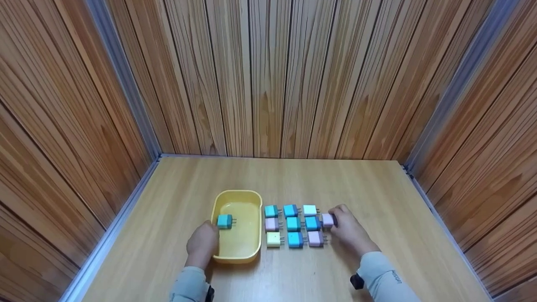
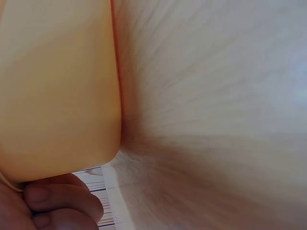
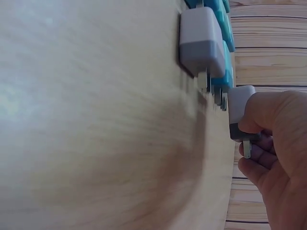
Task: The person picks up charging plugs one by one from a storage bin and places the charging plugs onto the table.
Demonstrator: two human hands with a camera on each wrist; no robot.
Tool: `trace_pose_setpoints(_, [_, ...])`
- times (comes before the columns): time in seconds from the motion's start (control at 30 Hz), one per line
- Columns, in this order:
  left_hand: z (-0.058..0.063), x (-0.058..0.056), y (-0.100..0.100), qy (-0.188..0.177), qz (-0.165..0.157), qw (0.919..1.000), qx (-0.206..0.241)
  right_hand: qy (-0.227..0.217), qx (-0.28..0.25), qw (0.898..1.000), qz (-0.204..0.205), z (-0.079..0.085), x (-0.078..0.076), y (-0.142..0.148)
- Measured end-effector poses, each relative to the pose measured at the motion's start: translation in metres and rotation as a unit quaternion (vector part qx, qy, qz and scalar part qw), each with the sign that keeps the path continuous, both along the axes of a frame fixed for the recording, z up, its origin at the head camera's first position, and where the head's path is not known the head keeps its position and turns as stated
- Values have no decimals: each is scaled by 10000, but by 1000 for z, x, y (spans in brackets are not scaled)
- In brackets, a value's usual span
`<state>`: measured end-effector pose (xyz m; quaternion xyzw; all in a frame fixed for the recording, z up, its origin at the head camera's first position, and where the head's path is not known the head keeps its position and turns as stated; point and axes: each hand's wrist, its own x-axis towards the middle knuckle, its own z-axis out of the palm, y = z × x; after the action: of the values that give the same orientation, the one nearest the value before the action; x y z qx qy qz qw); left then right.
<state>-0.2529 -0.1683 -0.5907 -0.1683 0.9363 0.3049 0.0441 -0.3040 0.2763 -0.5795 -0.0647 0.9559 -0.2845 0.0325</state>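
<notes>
My left hand point(image 1: 203, 242) grips the left rim of a yellow plastic tray point(image 1: 238, 259); in the left wrist view its fingers point(image 2: 67, 199) curl at the tray's rim. Inside the tray lies one teal plug charger point(image 1: 224, 221), prongs to the right. My right hand point(image 1: 349, 228) pinches a lilac plug charger point(image 1: 327, 220) at the right end of the middle row. The right wrist view shows the thumb on this charger's dark end and a metal prong point(image 3: 247, 149) sticking out. Whether it touches the table is unclear.
Right of the tray, several plug chargers lie in three rows, among them a pale yellow one point(image 1: 273, 239), a blue one point(image 1: 295, 239), a whitish one point(image 1: 310, 210) and a lilac one point(image 1: 315, 238). Wood-panelled walls point(image 1: 268, 84) enclose the wooden table point(image 1: 335, 180) at the back and sides.
</notes>
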Motion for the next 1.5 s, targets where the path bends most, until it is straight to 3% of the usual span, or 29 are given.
trace_pose_setpoints(0.53, [1,1,0,116,-17,9999,34,-388,126,9990,-179,-16,-5,9])
trace_pose_setpoints(0.93, [4,3,2,169,17,9997,157,-234,258,9993,-115,-20,-8,5])
trace_pose_setpoints(1.2, [1,4,2,212,-63,9997,33,-139,287,9992,-244,-23,-2,1])
trace_pose_setpoints(1.5, [3,3,1,128,8,9999,116,314,342,9982,-383,-12,0,-23])
